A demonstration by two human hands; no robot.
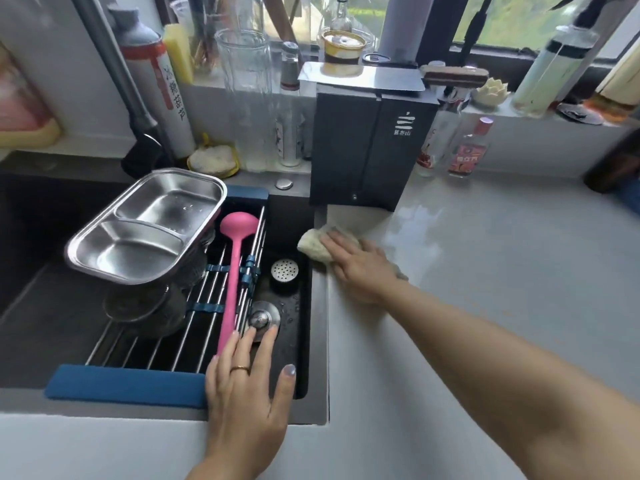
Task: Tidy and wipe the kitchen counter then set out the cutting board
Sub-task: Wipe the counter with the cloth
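Observation:
My right hand (360, 268) presses flat on a pale, crumpled cloth (313, 245) lying on the light grey counter (502, 271) beside the sink's right edge. Part of the cloth sticks out past my fingertips toward the sink. A wet sheen shows on the counter behind the hand. My left hand (247, 379) rests with fingers spread on the sink's front rim, over the near right end of the roll-up drying rack (124, 381). It holds nothing. No cutting board is in view.
The black sink (294, 216) holds a rack with a steel divided tray (145, 226) and a pink ladle (233, 268). A black box-shaped appliance (367, 147) stands behind the cloth. Small bottles (464, 150) and jars line the back wall and windowsill.

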